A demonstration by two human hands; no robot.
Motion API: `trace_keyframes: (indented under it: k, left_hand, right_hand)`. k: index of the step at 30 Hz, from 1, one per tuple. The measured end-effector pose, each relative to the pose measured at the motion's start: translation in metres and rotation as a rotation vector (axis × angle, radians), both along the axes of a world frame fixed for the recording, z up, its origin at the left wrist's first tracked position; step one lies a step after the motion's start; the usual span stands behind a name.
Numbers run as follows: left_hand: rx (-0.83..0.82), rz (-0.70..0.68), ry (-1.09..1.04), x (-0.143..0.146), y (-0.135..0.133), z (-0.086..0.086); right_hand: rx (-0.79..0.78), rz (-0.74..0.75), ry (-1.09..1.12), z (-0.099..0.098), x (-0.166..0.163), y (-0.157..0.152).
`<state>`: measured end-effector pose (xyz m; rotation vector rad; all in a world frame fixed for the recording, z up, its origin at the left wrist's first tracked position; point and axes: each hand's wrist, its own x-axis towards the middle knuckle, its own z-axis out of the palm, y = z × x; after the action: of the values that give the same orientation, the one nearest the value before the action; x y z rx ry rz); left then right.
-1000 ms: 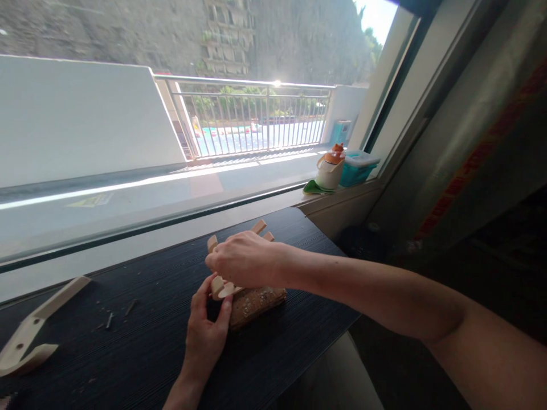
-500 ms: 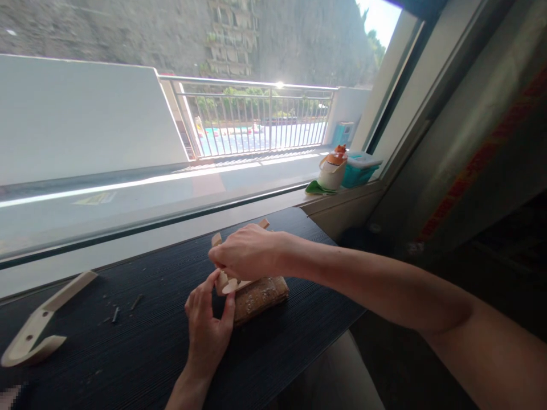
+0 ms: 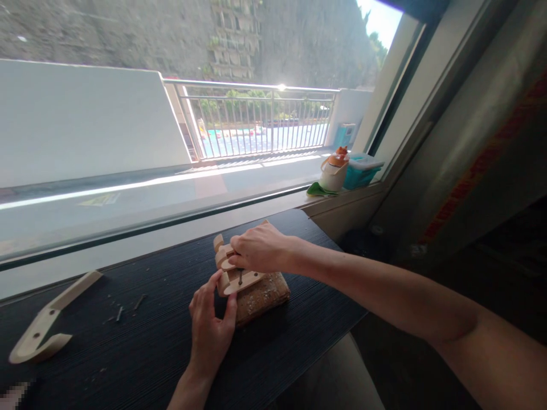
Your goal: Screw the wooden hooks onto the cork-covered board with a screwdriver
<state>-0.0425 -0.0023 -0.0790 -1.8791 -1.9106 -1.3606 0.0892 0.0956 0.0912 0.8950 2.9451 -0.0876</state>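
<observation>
Two pale wooden hooks lie side by side on a rough brown wooden block point(image 3: 265, 299). On the nearer wooden hook point(image 3: 233, 286), a dark screw point(image 3: 240, 277) stands up from a hole. My left hand point(image 3: 212, 316) grips this hook's curved end between thumb and fingers. Above the farther wooden hook point(image 3: 226, 262), my right hand point(image 3: 260, 247) is closed with its fingertips pressed together; what they pinch is hidden. Another wooden hook point(image 3: 36, 336) with two dark holes rests apart at the left of the table.
Loose screws point(image 3: 119, 313) and small crumbs lie on the black table point(image 3: 158, 353). Beyond its far edge is a window sill with a white-and-orange bottle point(image 3: 333, 172), a green item point(image 3: 318, 189) and a teal box point(image 3: 361, 171). A wall stands at the right.
My right hand has drawn back slightly to the right, uncovering the screw and more of the two hooks. My left hand keeps its grip. The view has shifted slightly.
</observation>
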Motion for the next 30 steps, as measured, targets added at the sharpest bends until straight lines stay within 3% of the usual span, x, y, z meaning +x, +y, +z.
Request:
trace_keyframes:
  k: [5,9,12,18,23,30]
  left_hand:
    - [-0.007,-0.008,-0.022,0.000,-0.001,-0.001]
    - [-0.009,-0.017,-0.037,-0.001,0.000,-0.003]
    - [0.003,-0.029,-0.030,-0.001,0.000,-0.003]
    - [0.006,-0.035,-0.038,0.000,0.002,-0.002]
    - [0.015,-0.027,-0.037,0.000,0.001,-0.003]
    - [0.009,-0.045,-0.063,-0.003,0.001,-0.005]
  right_hand:
    - [0.016,0.177,-0.098,0.017,-0.004,-0.011]
    - [0.012,0.315,-0.133,0.015,-0.005,-0.013]
    - [0.005,0.277,-0.090,0.006,-0.006,-0.007]
    - [-0.002,0.034,-0.047,-0.003,-0.005,0.004]
    - [-0.007,0.039,-0.071,0.007,-0.003,-0.003]
    - [-0.042,0.186,-0.148,0.020,-0.001,-0.006]
